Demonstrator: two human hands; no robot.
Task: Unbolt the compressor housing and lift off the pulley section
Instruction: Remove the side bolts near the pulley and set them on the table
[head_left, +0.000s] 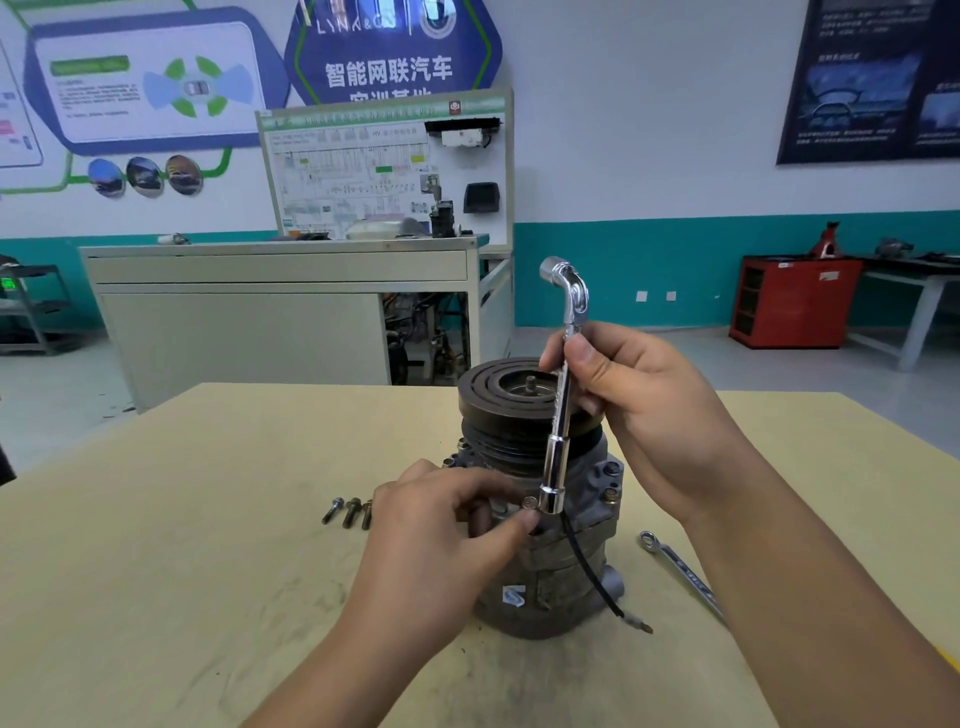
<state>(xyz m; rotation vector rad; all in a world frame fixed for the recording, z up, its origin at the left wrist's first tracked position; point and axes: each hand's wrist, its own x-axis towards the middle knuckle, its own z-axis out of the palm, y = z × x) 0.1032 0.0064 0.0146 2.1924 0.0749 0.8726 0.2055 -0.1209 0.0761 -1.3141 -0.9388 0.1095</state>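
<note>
Head view looks down on a compressor (561, 587) standing upright at the middle of a tan wooden surface (208, 519), its black grooved pulley (498, 395) on top and the grey housing below.

The right hand (639, 410) reaches in from the near right, wrist bent. Its fingers and thumb are wrapped round the upper shaft of one chrome L-shaped socket wrench (558, 415). The wrench stands nearly upright, with its bent end above the hand and its lower socket down on the housing flange in front of the pulley.

The left hand (441, 525) comes in from the near left with its fingers curled against the flange. Its thumb and forefinger pinch a small round bolt head (530, 502) just beside the socket.

Three loose bolts (350, 512) lie side by side on the surface left of the compressor, partly behind the left hand. One seated bolt (611, 494) shows in the flange on the right side. One ring spanner (675, 564) lies flat to the right, partly under the right forearm. One black wire (587, 571) runs down the housing to a terminal end resting on the surface.
</note>
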